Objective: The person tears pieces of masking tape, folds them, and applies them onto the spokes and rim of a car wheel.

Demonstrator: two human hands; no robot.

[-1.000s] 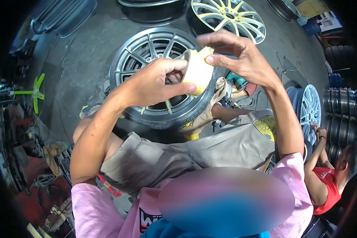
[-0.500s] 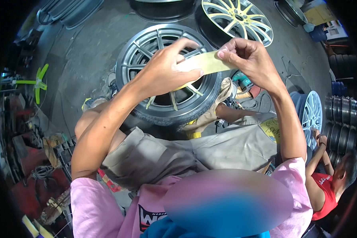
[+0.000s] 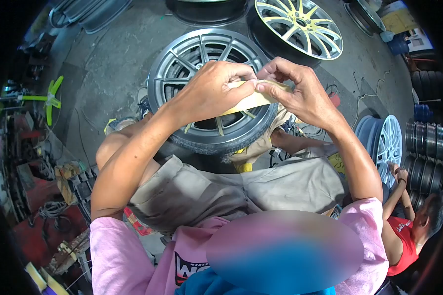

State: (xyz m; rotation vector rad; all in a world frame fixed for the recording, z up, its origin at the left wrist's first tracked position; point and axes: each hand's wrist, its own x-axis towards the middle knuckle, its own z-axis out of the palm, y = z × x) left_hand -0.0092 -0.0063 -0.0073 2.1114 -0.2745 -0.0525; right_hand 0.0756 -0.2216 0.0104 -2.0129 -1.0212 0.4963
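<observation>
Across the grey floor point(image 3: 114, 61) — wheels point(image 3: 156, 81)

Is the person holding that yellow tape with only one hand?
No, the left hand and the right hand both hold the yellow tape over the wheel.

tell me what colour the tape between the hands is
The tape is pale yellow, best seen in the head view.

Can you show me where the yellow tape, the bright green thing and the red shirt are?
Tape point(image 3: 254, 101): head view, on the middle of its strip.
Green thing point(image 3: 51, 100): head view, where its arms meet.
Shirt point(image 3: 402, 247): head view, on its side.
</observation>
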